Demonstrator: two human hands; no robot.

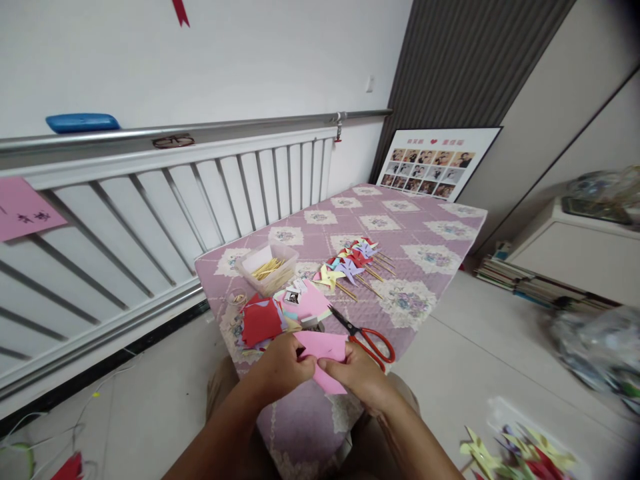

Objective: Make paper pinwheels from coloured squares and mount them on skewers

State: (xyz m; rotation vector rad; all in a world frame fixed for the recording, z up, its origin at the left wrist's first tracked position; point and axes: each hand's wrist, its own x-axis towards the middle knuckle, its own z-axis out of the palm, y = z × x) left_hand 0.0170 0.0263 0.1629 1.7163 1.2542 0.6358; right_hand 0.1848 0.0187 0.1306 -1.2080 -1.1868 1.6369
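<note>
A pink paper piece (325, 345) with cut edges is held between my two hands above the near end of the table. My left hand (285, 363) pinches its left side, thumb on top. On the other side my right hand (363, 373) grips it with the thumb pressed near the middle. Just beyond the right hand lie scissors with red handles (373, 341), blades pointing away to the left. Stacked red paper (261, 321) and pink sheets (307, 301) rest beyond the left hand.
A plastic box (270, 267) of thin sticks stands by the radiator (270, 180). Finished paper pinwheels (347, 268) on sticks lie mid-table on the floral tablecloth (375, 223). More pinwheels (520, 457) sit low at the right. A photo board (435, 160) leans behind the table.
</note>
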